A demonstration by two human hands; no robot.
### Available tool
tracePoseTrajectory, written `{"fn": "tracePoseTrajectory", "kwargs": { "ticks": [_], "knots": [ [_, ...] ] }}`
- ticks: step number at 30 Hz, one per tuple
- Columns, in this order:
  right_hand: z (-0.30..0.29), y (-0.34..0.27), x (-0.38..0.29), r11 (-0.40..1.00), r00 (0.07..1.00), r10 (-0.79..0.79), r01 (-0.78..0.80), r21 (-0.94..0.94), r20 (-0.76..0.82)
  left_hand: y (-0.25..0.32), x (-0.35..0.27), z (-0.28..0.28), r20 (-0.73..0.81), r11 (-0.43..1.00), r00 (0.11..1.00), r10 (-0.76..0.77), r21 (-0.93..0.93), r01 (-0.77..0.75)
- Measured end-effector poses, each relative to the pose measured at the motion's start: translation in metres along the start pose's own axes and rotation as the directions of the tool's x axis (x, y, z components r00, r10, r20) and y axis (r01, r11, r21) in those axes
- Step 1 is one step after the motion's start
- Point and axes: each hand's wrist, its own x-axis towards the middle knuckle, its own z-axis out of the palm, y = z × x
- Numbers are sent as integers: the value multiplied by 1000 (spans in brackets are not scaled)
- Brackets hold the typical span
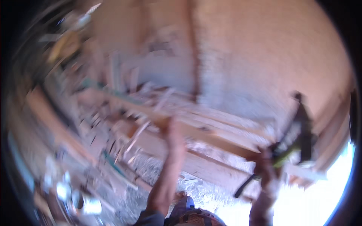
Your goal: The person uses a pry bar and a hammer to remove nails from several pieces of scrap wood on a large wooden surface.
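Note:
Motion blur softens the whole view. A long wooden batten runs slantwise in front of me, from the upper left down to the right. My left hand is on the batten near its middle, with the fingers partly hidden behind it. At the batten's right end, my right hand is closed around the wood. Just beyond that hand is a dark tool or machine with a yellow-green part; its kind is too blurred to tell. A short black bar shows below my right hand.
Below the batten lies a wide wooden plank. Many offcuts are heaped at the left, near a long board. A yellow object is at the upper left. A tan wall stands behind; bright light enters at lower right.

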Motion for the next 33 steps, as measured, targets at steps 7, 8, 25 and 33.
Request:
{"fn": "tracePoseTrajectory", "kwargs": {
  "ticks": [7,8,25,33],
  "knots": [
    [-17,5,-66,968,854,132,-2,-250,503,52,-89,-84,-60,985,986,-155,-84,150],
    [-20,14,-77,955,851,216,-82,-285,479,48,-97,-94,-51,969,971,-235,-95,230],
    [3,262,-162,414,635,771,-546,-728,-38,-127,-182,-408,-218,663,626,-749,-247,707],
    [-42,366,-30,416,862,507,-239,-877,6,-130,-184,-389,-293,711,648,-703,-292,640]
  ]
}}
